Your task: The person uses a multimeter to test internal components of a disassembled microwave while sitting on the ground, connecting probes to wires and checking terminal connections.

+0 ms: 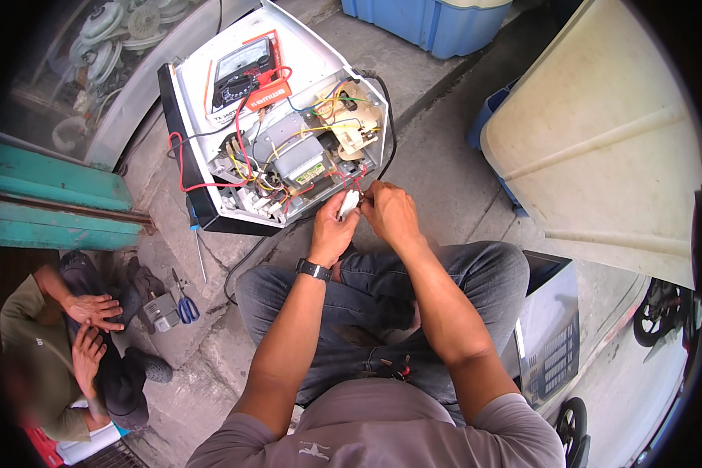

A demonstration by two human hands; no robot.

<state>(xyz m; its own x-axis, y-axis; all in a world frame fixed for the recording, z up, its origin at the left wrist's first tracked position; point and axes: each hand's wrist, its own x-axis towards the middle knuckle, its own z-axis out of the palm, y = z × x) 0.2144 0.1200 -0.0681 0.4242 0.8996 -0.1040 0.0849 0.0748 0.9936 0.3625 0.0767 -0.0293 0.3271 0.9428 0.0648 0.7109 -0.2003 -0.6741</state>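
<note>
My left hand (332,234) is closed around a small white plastic part (349,204), held just off the near edge of an opened microwave oven (308,48). Beside it, the fingers of my right hand (392,214) are pinched together at the part's right side; whatever is between them is too small to name. Thin red wires (356,179) run from the oven's inside toward both hands. Within the casing sit a grey transformer (299,162), coloured wires and a beige plastic duct (356,125). An analog multimeter (246,70) in its box lies on the oven, with red and black leads.
A screwdriver (200,246) leans near the oven's left corner. Blue-handled pliers (186,304) and a grey metal piece (162,312) lie on the pavement. Another person (43,343) sits at left, hands together. A dark panelled casing (550,335) stands right of my knee; a blue bin (433,23) is behind.
</note>
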